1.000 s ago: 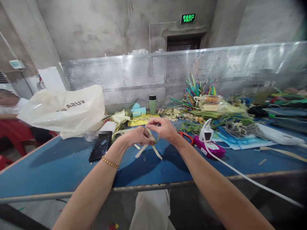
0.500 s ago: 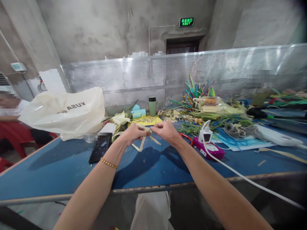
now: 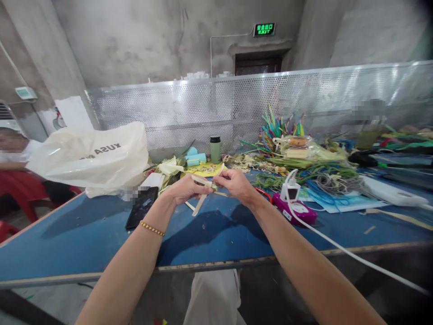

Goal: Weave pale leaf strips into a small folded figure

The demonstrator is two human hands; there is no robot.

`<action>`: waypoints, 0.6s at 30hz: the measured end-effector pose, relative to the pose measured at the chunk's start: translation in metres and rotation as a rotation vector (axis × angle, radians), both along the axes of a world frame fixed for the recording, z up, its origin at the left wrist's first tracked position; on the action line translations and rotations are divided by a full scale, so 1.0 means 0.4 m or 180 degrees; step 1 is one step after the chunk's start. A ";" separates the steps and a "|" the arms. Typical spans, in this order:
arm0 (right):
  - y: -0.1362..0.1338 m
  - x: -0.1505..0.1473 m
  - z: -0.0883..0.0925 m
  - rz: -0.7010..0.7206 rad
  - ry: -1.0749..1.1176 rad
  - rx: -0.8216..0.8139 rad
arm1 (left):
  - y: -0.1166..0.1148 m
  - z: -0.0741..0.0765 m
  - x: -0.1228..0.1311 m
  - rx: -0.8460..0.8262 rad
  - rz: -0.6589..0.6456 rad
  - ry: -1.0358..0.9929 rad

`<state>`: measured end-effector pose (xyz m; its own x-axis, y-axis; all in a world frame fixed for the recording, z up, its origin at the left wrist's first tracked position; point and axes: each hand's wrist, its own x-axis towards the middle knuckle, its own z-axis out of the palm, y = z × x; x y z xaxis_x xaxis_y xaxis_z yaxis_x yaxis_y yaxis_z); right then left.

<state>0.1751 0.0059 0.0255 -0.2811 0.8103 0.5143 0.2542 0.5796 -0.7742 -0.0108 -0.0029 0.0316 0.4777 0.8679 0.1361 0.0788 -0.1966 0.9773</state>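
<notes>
Pale, flat straw strips (image 3: 200, 205) cross one another between my two hands, above the blue table. My left hand (image 3: 187, 189) is closed, pinching the strips between thumb and fingers. Close against it on the right, my right hand (image 3: 233, 184) pinches the strips where they cross. Loose ends stick out below the left fingers and up above the right ones. The exact crossing is partly hidden by my fingertips. A gold bead bracelet (image 3: 152, 228) circles my left wrist.
A black phone (image 3: 142, 208) lies left of my hands, near a big white plastic bag (image 3: 91, 155). Behind stands a green bottle (image 3: 215, 150). On the right are a purple power block (image 3: 295, 209) with a white cable, tangled cords (image 3: 329, 184) and plant strips. A person sits far left.
My hands stay in nearly the same place. The right fingers have closed in toward the left, and the strip ends have shifted, with one now standing up above the right fingers.
</notes>
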 end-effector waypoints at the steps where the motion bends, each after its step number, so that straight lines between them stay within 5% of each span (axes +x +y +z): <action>1: -0.001 -0.001 0.000 0.0022 0.0006 -0.0011 | 0.001 -0.001 -0.001 0.0004 0.0013 0.0027; 10: -0.011 -0.003 -0.003 -0.0150 -0.0419 0.0060 | 0.010 -0.006 0.002 -0.0019 0.0320 -0.0017; 18: -0.004 -0.004 -0.007 -0.0237 -0.0207 0.0097 | 0.012 -0.004 0.002 -0.0314 0.0144 -0.0310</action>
<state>0.1737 0.0042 0.0229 -0.2543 0.8143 0.5218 0.3465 0.5804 -0.7370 -0.0100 0.0019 0.0299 0.4264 0.8997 0.0930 -0.0108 -0.0977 0.9952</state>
